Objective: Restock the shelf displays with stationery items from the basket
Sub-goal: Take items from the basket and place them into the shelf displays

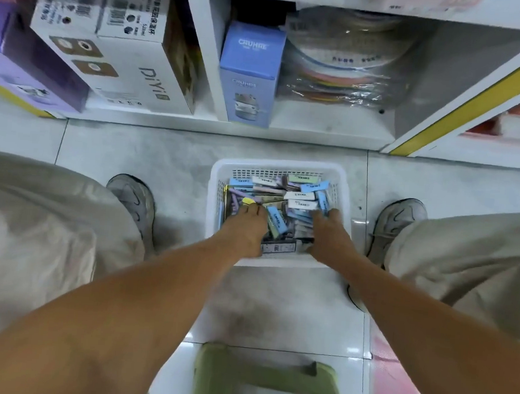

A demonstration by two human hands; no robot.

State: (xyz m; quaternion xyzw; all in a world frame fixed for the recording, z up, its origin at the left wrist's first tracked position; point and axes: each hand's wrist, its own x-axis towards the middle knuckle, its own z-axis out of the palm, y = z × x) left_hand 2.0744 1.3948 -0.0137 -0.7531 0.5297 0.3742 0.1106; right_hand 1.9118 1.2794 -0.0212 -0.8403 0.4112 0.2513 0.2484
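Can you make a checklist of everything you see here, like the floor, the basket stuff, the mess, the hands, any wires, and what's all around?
Surface: pale tiled floor, scuffed grey in patches.
Job's things: white basket on the floor between the feet, piled with small pastel stationery packs.
Clutter: green stool at the near edge.
Hands: left hand and right hand both reach into the basket among the packs; grip hidden.
Cables: nothing seen.
Surroundings: white shelf unit holding a blue box, a white box, purple boxes and wrapped round items; grey shoes either side.
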